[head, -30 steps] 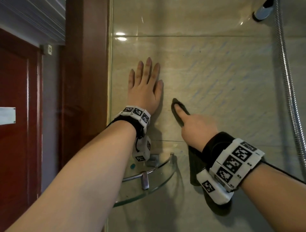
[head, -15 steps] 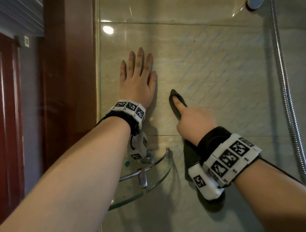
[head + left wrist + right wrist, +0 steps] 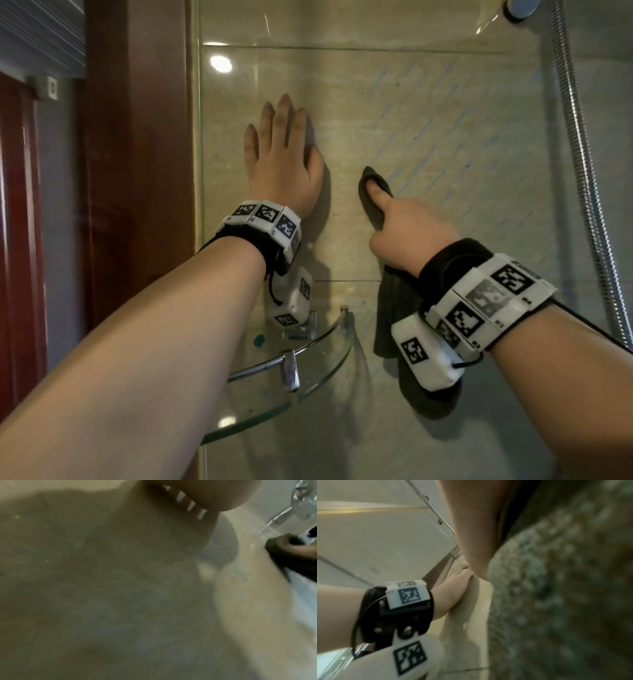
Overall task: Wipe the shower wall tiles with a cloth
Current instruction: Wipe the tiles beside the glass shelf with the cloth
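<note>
The beige shower wall tiles (image 3: 445, 144) fill the head view. My left hand (image 3: 281, 150) lies flat on the wall at the left, fingers straight and pointing up. My right hand (image 3: 407, 229) grips a dark green cloth (image 3: 394, 308) and presses its top end against the tile with an extended index finger; the rest of the cloth hangs down under the wrist. The right wrist view shows the cloth (image 3: 565, 588) blurred and close, with the left hand (image 3: 460, 577) on the wall beyond. In the left wrist view the cloth (image 3: 288, 553) appears at the right edge.
A glass corner shelf (image 3: 308, 370) with metal brackets juts out below my hands. A chrome shower hose (image 3: 582, 164) hangs along the right and a shower fitting (image 3: 520, 8) sits at the top. A glass panel edge (image 3: 195, 137) and wooden door frame (image 3: 137, 154) bound the left.
My right hand with the cloth has shifted slightly down and right along the tile. The left hand stays flat on the wall.
</note>
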Demonstrator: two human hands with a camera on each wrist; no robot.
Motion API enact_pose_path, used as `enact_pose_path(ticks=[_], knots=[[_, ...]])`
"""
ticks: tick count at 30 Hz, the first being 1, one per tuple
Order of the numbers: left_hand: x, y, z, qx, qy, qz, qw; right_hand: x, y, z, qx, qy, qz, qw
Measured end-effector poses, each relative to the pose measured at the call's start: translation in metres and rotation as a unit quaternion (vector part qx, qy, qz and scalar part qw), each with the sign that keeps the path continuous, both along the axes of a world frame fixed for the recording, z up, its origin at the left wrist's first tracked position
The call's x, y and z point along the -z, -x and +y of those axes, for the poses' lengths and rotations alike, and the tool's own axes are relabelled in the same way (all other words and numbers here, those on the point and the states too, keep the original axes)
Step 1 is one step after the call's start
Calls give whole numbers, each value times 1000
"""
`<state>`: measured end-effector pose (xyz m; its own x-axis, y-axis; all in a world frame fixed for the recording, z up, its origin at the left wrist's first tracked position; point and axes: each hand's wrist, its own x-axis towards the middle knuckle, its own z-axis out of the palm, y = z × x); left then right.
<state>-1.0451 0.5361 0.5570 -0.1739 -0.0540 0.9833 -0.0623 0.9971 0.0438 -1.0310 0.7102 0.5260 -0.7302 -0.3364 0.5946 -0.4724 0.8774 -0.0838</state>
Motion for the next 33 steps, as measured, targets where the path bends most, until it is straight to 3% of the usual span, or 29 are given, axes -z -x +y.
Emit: enact_pose_path(ticks=[3,7,15,22,28,33], knots=[[-16,2,9,0,-29,15,999,-4,2,1,-13,-5,31,999],[-37,7,10,-35,4,-20,999,-11,4,6,-12,4,43,999],[-40,12,6,-38,10,-11,999,-14,7,5,-31,6,57,998],[-39,16,2,-20,16,0,1000,-63,1,-14,-79,97,157,980],[-39,16,3,-24,20,7,999,-84,13,-26,-28,10,164,986],[-39,17,2,-27,15,10,999,-91,17,-13,6,22,148,989]])
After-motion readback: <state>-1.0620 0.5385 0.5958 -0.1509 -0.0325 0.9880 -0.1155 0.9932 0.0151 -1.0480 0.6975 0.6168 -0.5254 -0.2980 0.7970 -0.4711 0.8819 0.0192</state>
